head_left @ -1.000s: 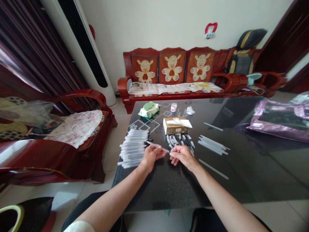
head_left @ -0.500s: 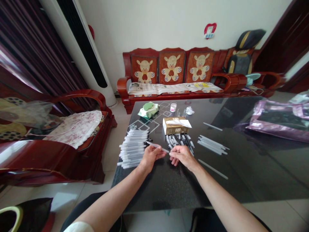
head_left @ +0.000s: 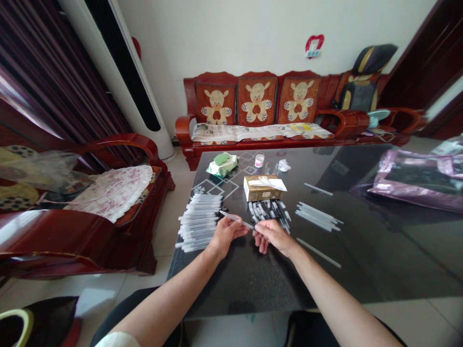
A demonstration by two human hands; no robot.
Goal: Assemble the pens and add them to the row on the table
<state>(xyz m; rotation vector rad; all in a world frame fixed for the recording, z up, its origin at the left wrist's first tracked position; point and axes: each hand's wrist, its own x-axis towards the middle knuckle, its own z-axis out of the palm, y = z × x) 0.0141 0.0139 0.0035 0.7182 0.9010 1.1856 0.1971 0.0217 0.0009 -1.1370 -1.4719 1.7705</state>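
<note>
My left hand [head_left: 227, 235] is closed around a slim whitish pen [head_left: 247, 224], thumb on top, with the pen's far end pointing up and left. My right hand [head_left: 270, 234] pinches the pen's near end; a small dark bit shows at the fingertips, too small to make out. Left of my left hand lies a neat stack of whitish pens [head_left: 198, 219] with dark ends. Just beyond my right hand is a heap of black-and-white pen parts [head_left: 269, 210]. To the right lie a bundle of translucent tubes [head_left: 316, 217] and a single tube [head_left: 318, 253].
A gold tissue box [head_left: 263, 194] stands behind the heap on the dark glossy table [head_left: 289, 284]. Farther back are a green wipes pack [head_left: 222, 166], a small white cup [head_left: 259, 160] and crumpled tissue [head_left: 284, 166]. A purple clear bag [head_left: 415, 185] lies at right.
My right hand's fingers have closed further around the pen's near end, and the hand has turned slightly. My left hand and the pen stay almost in place.
</note>
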